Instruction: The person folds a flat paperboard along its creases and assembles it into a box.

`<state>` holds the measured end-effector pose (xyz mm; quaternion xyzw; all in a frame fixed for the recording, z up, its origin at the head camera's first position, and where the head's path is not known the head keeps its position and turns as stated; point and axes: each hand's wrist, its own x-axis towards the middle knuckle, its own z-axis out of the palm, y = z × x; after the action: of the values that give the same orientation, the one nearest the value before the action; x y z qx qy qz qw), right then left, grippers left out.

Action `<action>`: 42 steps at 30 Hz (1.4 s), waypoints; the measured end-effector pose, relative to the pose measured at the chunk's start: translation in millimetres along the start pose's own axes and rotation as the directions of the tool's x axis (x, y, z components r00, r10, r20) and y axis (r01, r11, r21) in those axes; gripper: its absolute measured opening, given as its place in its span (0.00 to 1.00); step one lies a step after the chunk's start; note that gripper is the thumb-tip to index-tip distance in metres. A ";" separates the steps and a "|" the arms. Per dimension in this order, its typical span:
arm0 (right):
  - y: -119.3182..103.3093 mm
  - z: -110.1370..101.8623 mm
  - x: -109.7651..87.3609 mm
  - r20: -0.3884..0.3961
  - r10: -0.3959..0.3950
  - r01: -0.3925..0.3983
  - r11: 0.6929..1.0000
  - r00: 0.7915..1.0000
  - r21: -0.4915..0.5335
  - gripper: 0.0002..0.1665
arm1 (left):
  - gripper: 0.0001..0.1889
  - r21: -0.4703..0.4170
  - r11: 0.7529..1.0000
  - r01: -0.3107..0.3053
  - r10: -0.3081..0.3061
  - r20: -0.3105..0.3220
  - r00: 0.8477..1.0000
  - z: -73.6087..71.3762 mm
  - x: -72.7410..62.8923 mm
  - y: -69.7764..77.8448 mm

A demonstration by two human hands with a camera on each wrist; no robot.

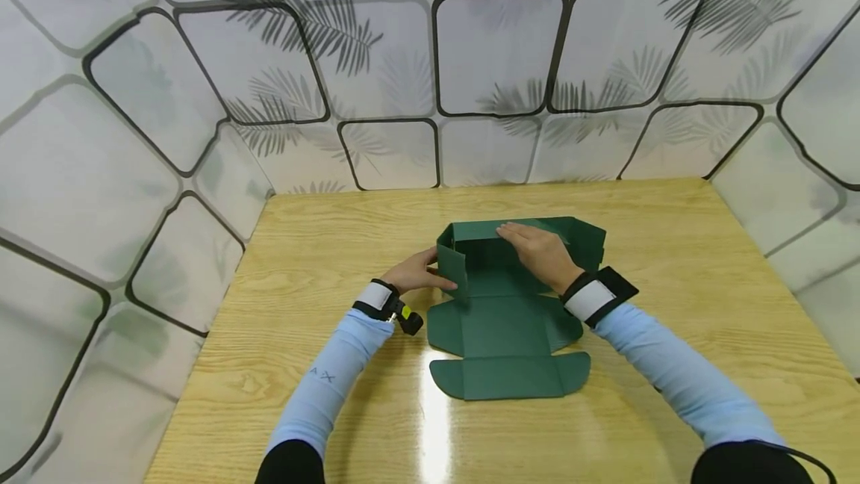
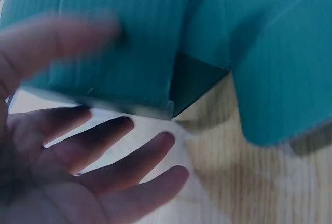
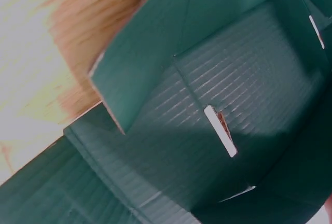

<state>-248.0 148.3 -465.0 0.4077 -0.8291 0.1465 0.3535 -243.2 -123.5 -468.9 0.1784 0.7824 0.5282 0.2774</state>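
A green cardboard box (image 1: 505,327), partly folded up, lies on the table. Its back part stands raised, while the front panel and rounded flaps are spread flat toward me. At its left end panel (image 2: 119,73) is my left hand (image 1: 418,272), the blurred thumb in front of the panel and the other fingers extended loosely near its edge. My right hand (image 1: 540,254) rests on the raised back flap (image 1: 480,230) with straight fingers. Inside the box, the right wrist view shows a fold line with a narrow slot (image 3: 220,130); that hand is out of that view.
The light wood table (image 1: 322,245) carries the box near its middle. Patterned fabric walls (image 1: 497,51) close off the back and both sides. A small black wrist camera (image 1: 410,320) sits on my left wristband, close to the box's left flaps.
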 end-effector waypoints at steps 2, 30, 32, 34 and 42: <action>-0.5 -0.4 0.0 0.000 -0.006 0.006 1.000 1.000 0.000 0.21 | 0.44 -0.004 1.000 -0.022 0.022 -0.044 0.999 6.2 6.1 2.5; -6.1 0.7 7.0 -0.002 0.051 -0.051 0.998 0.999 -0.021 0.15 | 0.50 0.104 0.984 0.145 -0.090 -0.413 0.906 44.1 37.5 19.8; -6.5 1.4 7.2 -0.007 0.054 -0.054 0.998 0.999 -0.031 0.15 | 0.50 0.113 0.983 0.148 -0.088 -0.416 0.905 43.5 37.3 20.5; -6.7 2.6 7.0 -0.008 0.055 -0.056 0.998 0.998 -0.042 0.15 | 0.49 0.118 0.982 0.145 -0.083 -0.419 0.904 43.1 36.7 21.2; -9.4 4.7 6.6 -0.023 0.069 -0.070 0.996 0.997 -0.046 0.15 | 0.48 0.127 0.977 0.170 -0.100 -0.432 0.896 44.2 34.4 21.4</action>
<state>-245.7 136.2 -464.1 0.3687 -0.8421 0.1435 0.3665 -242.9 -63.5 -470.3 0.0267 0.8746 0.4684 0.1219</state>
